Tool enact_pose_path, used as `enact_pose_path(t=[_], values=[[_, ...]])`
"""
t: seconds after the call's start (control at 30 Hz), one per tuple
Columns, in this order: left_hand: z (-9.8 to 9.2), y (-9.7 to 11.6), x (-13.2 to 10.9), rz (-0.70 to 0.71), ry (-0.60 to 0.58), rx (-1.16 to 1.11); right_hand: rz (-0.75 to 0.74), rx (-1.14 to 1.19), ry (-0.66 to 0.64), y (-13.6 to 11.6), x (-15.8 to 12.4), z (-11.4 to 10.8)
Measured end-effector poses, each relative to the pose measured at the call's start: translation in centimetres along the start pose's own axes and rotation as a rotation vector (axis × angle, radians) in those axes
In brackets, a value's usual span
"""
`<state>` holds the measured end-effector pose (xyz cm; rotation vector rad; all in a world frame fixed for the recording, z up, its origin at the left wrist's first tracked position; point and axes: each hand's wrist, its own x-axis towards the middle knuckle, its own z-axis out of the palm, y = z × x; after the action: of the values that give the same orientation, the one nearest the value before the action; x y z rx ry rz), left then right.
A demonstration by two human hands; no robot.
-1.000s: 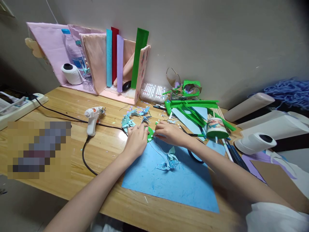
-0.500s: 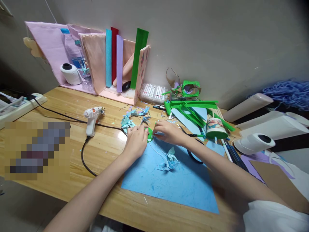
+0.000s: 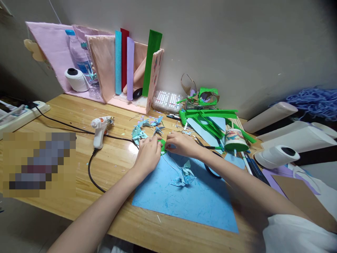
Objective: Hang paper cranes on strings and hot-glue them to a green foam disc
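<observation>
A small green piece [image 3: 163,147] lies at the top edge of a blue sheet [image 3: 189,207], between my two hands. My left hand [image 3: 149,151] is closed on its left side, fingers bent against it. On its right, my right hand [image 3: 179,144] has its fingertips pinched together at the edge; what they hold is too small to make out. White strings [image 3: 172,162] run from the piece to folded blue paper cranes [image 3: 185,177] on the sheet. More folded cranes [image 3: 139,133] lie just beyond my left hand.
A white glue gun [image 3: 99,131] with a black cable stands at the left. Behind are a pink cardboard stand [image 3: 102,70] and a box of markers [image 3: 167,101]. Green strips [image 3: 210,114], a decorated drum-like cup [image 3: 235,140] and a thread spool [image 3: 276,156] lie to the right.
My right hand has shifted slightly left and closer to the green piece, its fingertips drawn together. My left hand stays in place.
</observation>
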<state>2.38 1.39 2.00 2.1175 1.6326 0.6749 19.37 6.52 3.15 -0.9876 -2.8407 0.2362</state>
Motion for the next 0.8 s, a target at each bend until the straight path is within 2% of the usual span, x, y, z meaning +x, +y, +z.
enact_pose_path(t=[0.47,0.6,0.7,0.8], values=[[0.1,-0.1,0.0,0.008,0.005,-0.006,-0.018,0.07,-0.001,0.2,0.1,0.1],[-0.4,-0.1,0.0,0.019,0.021,-0.027,0.011,0.168,0.178,0.2,-0.2,-1.3],[-1.3,-0.1,0.0,0.029,0.086,-0.084,0.149,0.241,0.328,0.4,0.0,-2.3],[-2.2,-0.1,0.0,0.025,0.175,-0.16,0.291,0.292,0.403,1.3,1.3,-2.2]])
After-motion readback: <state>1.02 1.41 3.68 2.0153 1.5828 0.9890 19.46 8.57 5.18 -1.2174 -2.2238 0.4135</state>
